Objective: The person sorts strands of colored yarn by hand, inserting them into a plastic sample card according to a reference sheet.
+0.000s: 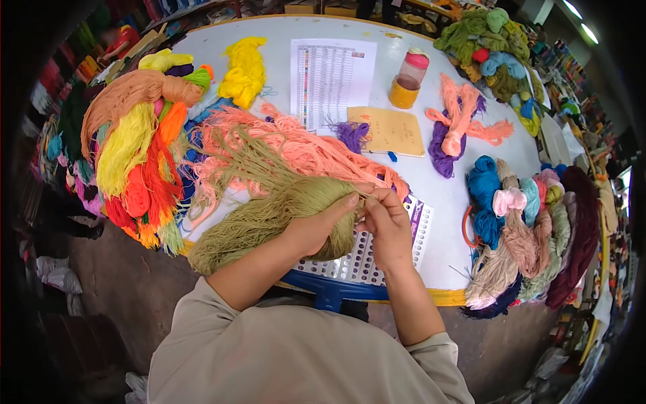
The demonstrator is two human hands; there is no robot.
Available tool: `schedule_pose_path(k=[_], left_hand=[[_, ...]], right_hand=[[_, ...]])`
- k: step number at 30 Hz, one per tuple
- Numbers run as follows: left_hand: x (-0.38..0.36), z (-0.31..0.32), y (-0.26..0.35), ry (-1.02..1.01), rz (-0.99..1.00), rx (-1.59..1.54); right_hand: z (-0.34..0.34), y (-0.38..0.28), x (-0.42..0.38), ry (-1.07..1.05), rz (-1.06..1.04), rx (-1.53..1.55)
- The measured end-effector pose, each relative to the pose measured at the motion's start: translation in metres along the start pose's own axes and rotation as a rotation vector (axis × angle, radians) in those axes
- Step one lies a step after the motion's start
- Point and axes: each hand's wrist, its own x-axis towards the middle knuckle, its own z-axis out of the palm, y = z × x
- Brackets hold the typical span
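Note:
A thick olive-green yarn hank [269, 222] lies across the near side of the table, its loose strands fanning to the left. My left hand [323, 225] is wrapped around its right end. Close beside it, my right hand [387, 225] pinches a few strands at the hank's tip, with thumb and fingers pressed together. Salmon-pink yarn [309, 145] spreads behind the hank. Under my hands is a white card with rows of round holes [420, 232], partly covered by the yarn and my arms.
Colourful hanks [128, 148] pile up at the left, with more hanks [525, 229] at the right edge. Farther back are a printed sheet [330, 81], a brown notebook [397, 131], a pink-lidded jar [409, 77] and yellow yarn [242, 71]. A blue bar [330, 291] runs along the near edge.

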Motion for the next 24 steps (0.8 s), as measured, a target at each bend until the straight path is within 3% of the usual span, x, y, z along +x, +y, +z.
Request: schedule_pose_path(k=[2, 6, 9, 11, 12, 14, 16, 17, 18, 19, 20, 22, 23, 24], left_hand=[[0.004, -0.004, -0.003, -0.041, 0.016, 0.019], [0.005, -0.005, -0.005, -0.029, 0.037, 0.069], [0.003, -0.009, 0.000, -0.018, -0.012, 0.186], [0.000, -0.006, 0.012, 0.001, 0.071, 0.046], [0.000, -0.010, 0.017, 0.014, 0.009, 0.015], [-0.009, -0.026, 0.043, -0.157, -0.257, -0.234], [-0.014, -0.060, 0.053, -0.163, -0.161, -0.318], [-0.018, -0.074, 0.064, -0.111, -0.136, -0.331], [-0.019, -0.088, 0.075, 0.021, -0.060, -0.356], [-0.020, -0.102, 0.087, 0.154, 0.016, -0.379], [-0.024, -0.114, 0.101, 0.213, 0.036, -0.456], [-0.033, -0.162, 0.129, 0.372, 0.149, -0.441], [-0.042, -0.195, 0.145, 0.467, 0.236, -0.343], [-0.055, -0.223, 0.161, 0.544, 0.355, -0.379]], right_hand=[[-0.004, -0.002, -0.001, -0.031, 0.062, 0.261], [-0.003, -0.012, -0.001, 0.044, 0.098, 0.245], [-0.017, -0.018, -0.002, -0.052, 0.194, 0.452], [-0.023, -0.016, -0.011, -0.351, 0.406, 0.282], [-0.025, -0.012, -0.016, -0.308, 0.342, 0.129], [-0.036, -0.014, -0.018, 0.008, -0.058, -0.123], [-0.084, -0.011, -0.007, 0.258, -0.455, -0.333], [-0.097, -0.018, -0.003, 0.408, -0.484, -0.148], [-0.112, -0.028, -0.010, 0.361, -0.393, 0.261], [-0.131, -0.037, -0.021, 0.356, -0.283, 0.471], [-0.185, -0.021, -0.029, 0.024, -0.352, 0.507], [-0.255, -0.031, -0.060, 0.117, -0.296, 0.862], [-0.257, -0.058, -0.079, 0.411, -0.367, 0.614], [-0.306, -0.066, -0.096, 0.430, -0.556, 0.203]])
